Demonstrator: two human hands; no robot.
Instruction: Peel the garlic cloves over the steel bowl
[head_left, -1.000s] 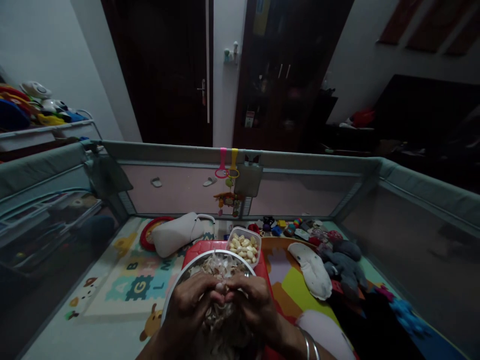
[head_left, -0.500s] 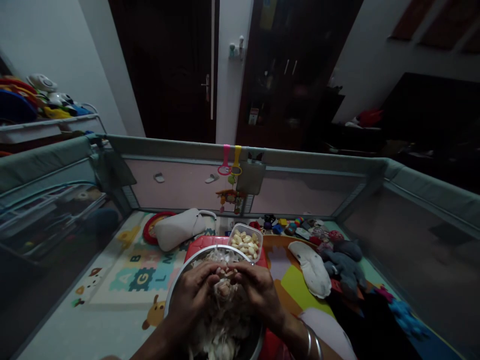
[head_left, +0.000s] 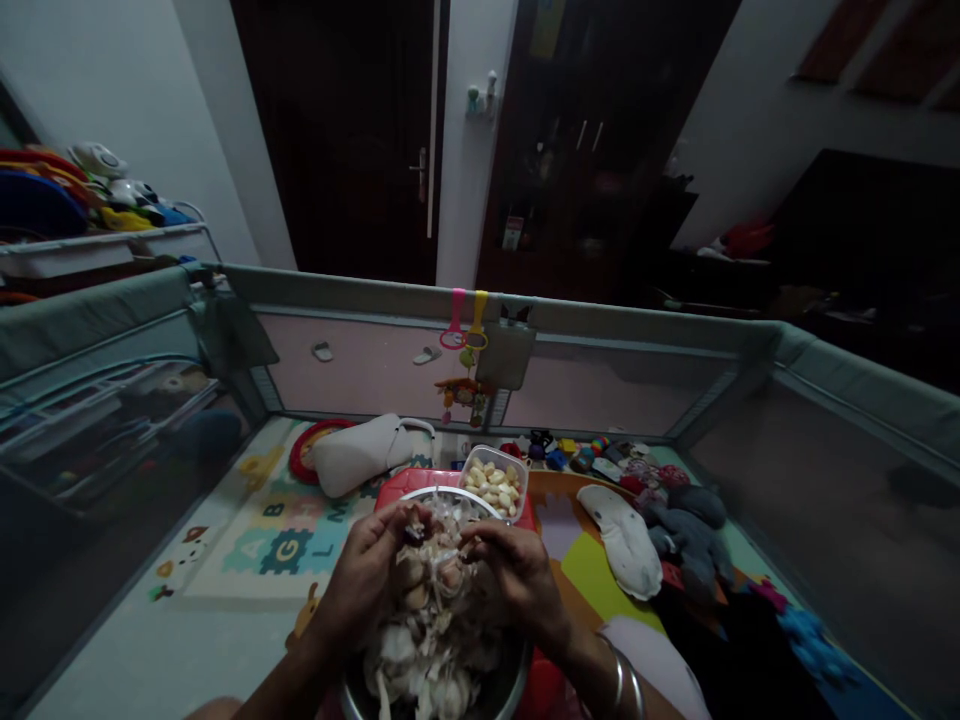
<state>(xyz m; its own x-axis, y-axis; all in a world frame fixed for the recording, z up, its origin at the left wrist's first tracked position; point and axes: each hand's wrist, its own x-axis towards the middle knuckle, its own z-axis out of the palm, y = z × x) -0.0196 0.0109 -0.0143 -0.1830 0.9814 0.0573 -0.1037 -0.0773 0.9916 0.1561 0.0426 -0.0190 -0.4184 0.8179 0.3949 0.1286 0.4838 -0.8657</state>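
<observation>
Over a wide stainless-steel bowl (head_left: pixel 514 680) heaped with papery white garlic skins (head_left: pixel 424 650), two bare hands work close together. The left hand (head_left: pixel 364 575) is curled around a small garlic clove (head_left: pixel 414 532), fingers clenched on it, while the right hand (head_left: pixel 517 575) bends inward just beside it, its fingertips (head_left: pixel 472 535) among the skins. Whether those fingertips grasp anything, I can't tell from here. More unpeeled cloves (head_left: pixel 412 598) sit among the skins, and two thin silver bangles (head_left: pixel 619 685) circle the right wrist.

The bowl rests on a red plastic stand (head_left: pixel 397 490), and a clear rectangular plastic tub (head_left: pixel 493 483) of peeled cream-coloured cloves sits just past its rim. Beyond that lies a bright alphabet foam mat (head_left: pixel 277 550) — with a plump white cushion (head_left: pixel 356 455) to the left and a grey plush toy (head_left: pixel 690 530) to the right — inside a grey-green mesh playpen wall (head_left: pixel 622 370).
</observation>
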